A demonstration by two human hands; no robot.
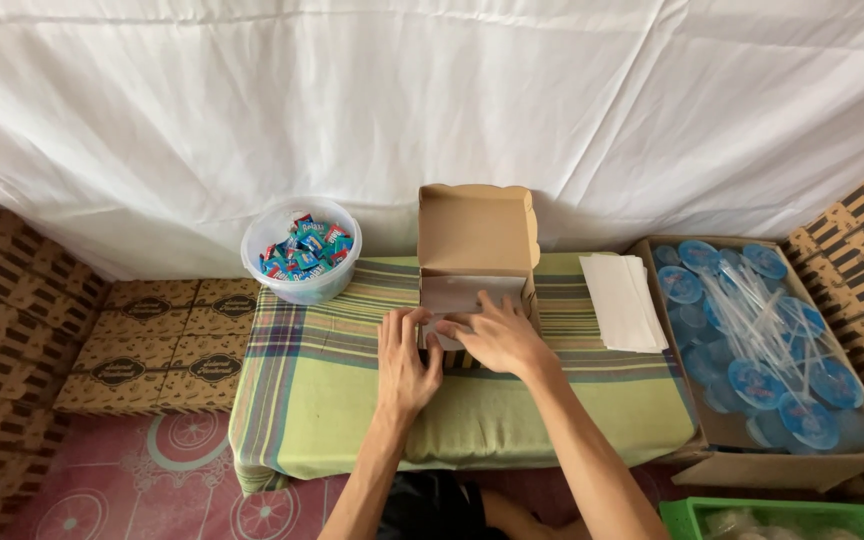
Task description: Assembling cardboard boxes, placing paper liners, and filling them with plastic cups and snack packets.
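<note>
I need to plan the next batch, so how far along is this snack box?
Done: the cardboard box stands open on the checked cloth, lid up, with a white sheet lining it. In hand: the left hand steadies the front edge while the right hand presses the lining. Left: no sweets from the tub, napkins or water cups are visible inside.

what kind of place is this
Probably a makeshift food-box packing spot at home: an open cardboard box on a cloth-covered low table, a carton of sealed water cups, stacked flat boxes.
</note>
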